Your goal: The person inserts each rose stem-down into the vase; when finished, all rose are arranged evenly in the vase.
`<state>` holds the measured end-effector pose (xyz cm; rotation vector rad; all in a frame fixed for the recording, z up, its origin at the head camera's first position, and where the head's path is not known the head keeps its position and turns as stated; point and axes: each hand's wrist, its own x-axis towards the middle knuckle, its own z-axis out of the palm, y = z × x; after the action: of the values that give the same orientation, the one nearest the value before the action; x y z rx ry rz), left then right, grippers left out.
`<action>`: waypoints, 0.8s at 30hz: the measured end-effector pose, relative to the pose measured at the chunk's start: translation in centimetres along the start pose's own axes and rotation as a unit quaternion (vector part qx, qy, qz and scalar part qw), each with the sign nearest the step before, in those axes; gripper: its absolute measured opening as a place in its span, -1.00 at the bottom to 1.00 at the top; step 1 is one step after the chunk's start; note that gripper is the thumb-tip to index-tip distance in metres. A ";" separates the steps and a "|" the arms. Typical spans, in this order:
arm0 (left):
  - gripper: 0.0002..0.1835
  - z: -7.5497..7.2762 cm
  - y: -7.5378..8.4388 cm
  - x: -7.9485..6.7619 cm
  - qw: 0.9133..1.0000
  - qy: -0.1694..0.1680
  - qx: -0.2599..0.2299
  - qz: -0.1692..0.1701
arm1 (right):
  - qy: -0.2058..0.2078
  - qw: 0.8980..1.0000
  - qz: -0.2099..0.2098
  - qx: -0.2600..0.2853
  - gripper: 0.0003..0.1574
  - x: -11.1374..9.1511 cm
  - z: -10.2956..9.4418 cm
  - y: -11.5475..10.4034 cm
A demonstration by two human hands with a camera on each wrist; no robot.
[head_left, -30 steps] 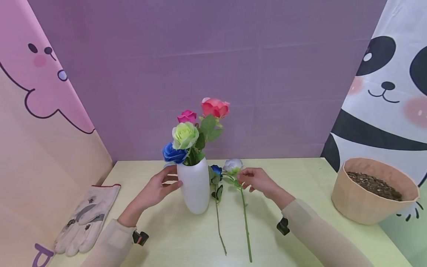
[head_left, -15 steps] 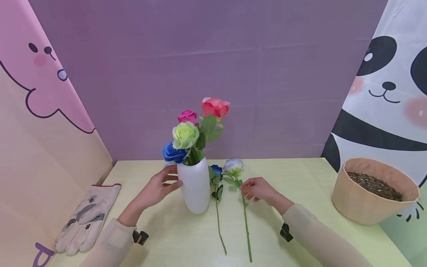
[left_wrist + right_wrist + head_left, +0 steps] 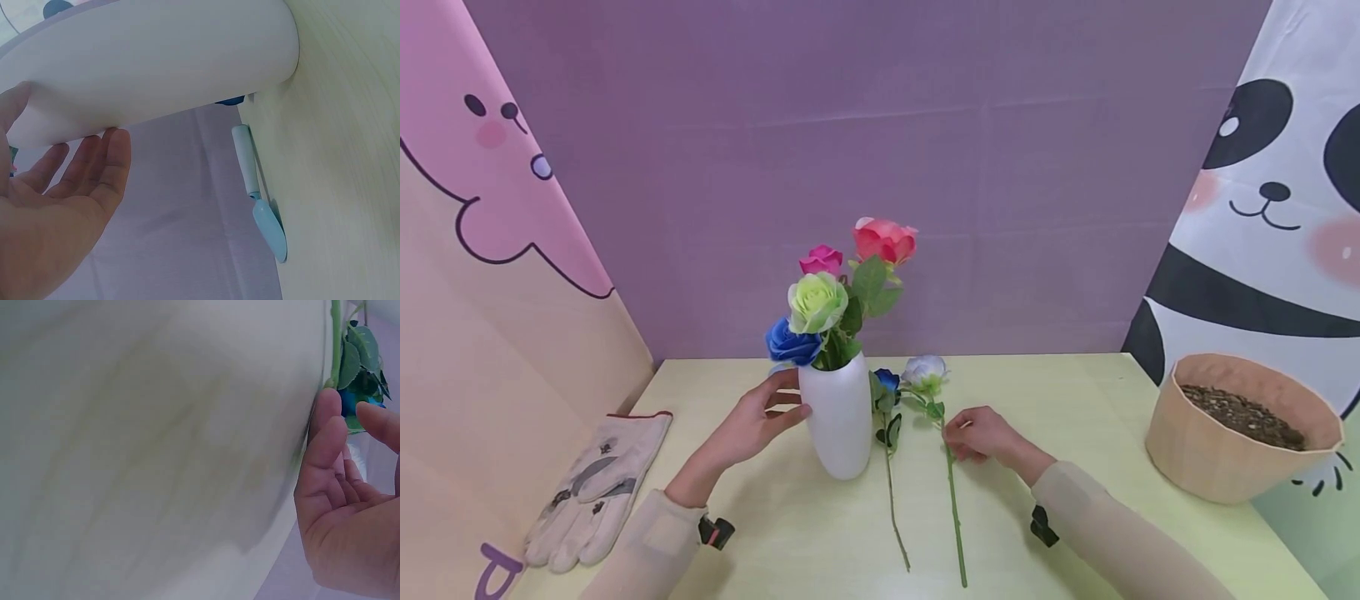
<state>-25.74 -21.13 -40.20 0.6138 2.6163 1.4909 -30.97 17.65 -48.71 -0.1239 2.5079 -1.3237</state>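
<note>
A white vase (image 3: 842,425) stands upright, holding a blue, a green, a magenta and a coral artificial flower (image 3: 883,242). My left hand (image 3: 752,423) holds it from the left, thumb on the near side and fingers behind. To its right, two flowers lie on the table: a blue rose (image 3: 887,381) with dark leaves, and a pale lavender flower (image 3: 924,372) on a long green stem (image 3: 955,508). My right hand (image 3: 990,435) is at the upper part of that stem. In the right wrist view, the thumb (image 3: 378,425) stands apart from the fingers, whose tips are right at the stem.
White-grey work gloves (image 3: 598,492) lie at the table's left edge. On the right stands a tan pot (image 3: 1195,450) with dark soil. A light-blue trowel (image 3: 270,228) lies behind the vase in the left wrist view. A purple cloth (image 3: 1000,250) hangs along the back.
My right hand has slid a little down along the lavender flower's stem, away from the bloom. The left hand and the vase have stayed in place.
</note>
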 end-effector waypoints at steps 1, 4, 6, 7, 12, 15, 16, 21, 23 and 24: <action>-0.31 0.0 0.0 0.0 1.000 0.000 0.000 0.001 | 0.001 1.000 0.006 0.000 -0.79 0.0 0.0 0.0; -0.32 0.0 0.0 0.0 1.000 0.001 -0.001 -0.002 | 0.005 1.000 0.022 -0.003 -0.81 0.2 0.2 0.1; -0.32 0.0 0.1 0.0 1.000 0.002 -0.002 -0.002 | 0.008 1.000 0.024 -0.009 -0.82 0.2 0.3 0.1; -0.32 0.0 0.1 0.0 1.000 0.003 -0.001 -0.003 | 0.009 1.000 0.025 -0.013 -0.83 0.1 0.4 0.0; -0.32 0.1 0.2 0.0 1.000 0.004 0.000 -0.006 | 0.015 0.999 0.029 -0.035 -0.84 0.1 0.5 -0.4; -0.31 0.1 0.2 -0.1 1.000 0.005 0.002 -0.008 | 0.018 0.998 0.034 -0.039 -0.85 0.1 0.5 -0.5; -0.32 0.1 0.2 -0.1 1.000 0.005 0.001 -0.008 | 0.018 0.998 0.035 -0.039 -0.85 0.1 0.5 -0.6; -0.32 0.0 0.2 -0.1 1.000 0.005 0.002 -0.006 | 0.012 0.999 0.032 -0.026 -0.84 0.1 0.3 -0.6; -0.32 0.0 0.1 -0.1 1.000 0.005 0.004 -0.006 | 0.006 0.999 0.028 -0.020 -0.81 0.0 0.2 -0.6; -0.32 0.0 0.1 -0.1 1.000 0.005 0.004 -0.005 | 0.002 1.000 0.027 -0.015 -0.80 -0.1 0.1 -0.7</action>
<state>-25.63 -21.06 -40.12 0.5945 2.6304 1.4838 -30.90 17.19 -48.22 -0.0599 2.5171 -1.2677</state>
